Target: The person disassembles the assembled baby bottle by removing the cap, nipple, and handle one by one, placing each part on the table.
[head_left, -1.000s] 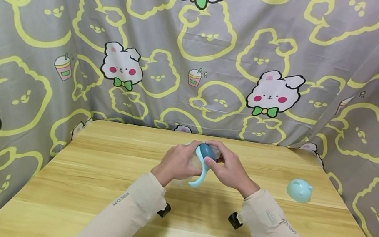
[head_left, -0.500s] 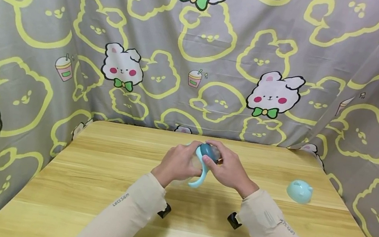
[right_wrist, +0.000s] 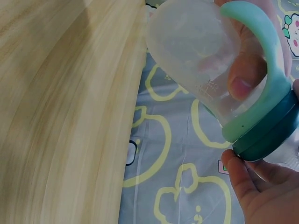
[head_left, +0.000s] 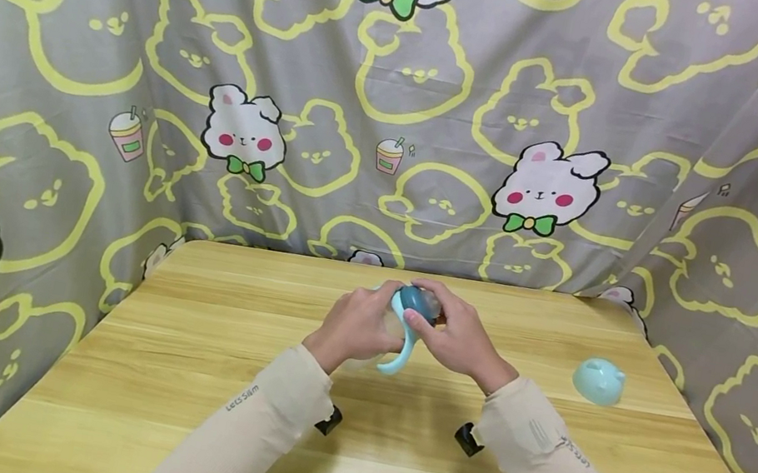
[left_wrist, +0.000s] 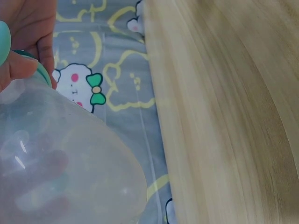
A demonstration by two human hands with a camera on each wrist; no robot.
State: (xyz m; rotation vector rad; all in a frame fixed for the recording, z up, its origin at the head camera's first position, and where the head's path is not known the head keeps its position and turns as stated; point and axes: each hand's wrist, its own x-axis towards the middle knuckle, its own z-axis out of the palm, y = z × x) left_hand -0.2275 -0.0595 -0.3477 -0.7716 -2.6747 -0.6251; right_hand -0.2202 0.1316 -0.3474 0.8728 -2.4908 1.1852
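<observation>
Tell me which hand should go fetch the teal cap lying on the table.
Right hand: the teal cap lies on its side, while the left hand grips the baby bottle.

Light wooden table point(head_left: 187, 372), pale teal cap point(head_left: 598, 380) lying near its right edge, cartoon-rabbit cloth behind

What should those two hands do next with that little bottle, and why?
Probably twist the dark teal collar. The left hand grips the clear bottle body, the right hand pinches the collar, and the bottle's pale cap lies apart on the table. Which way to turn, I cannot tell.
</observation>
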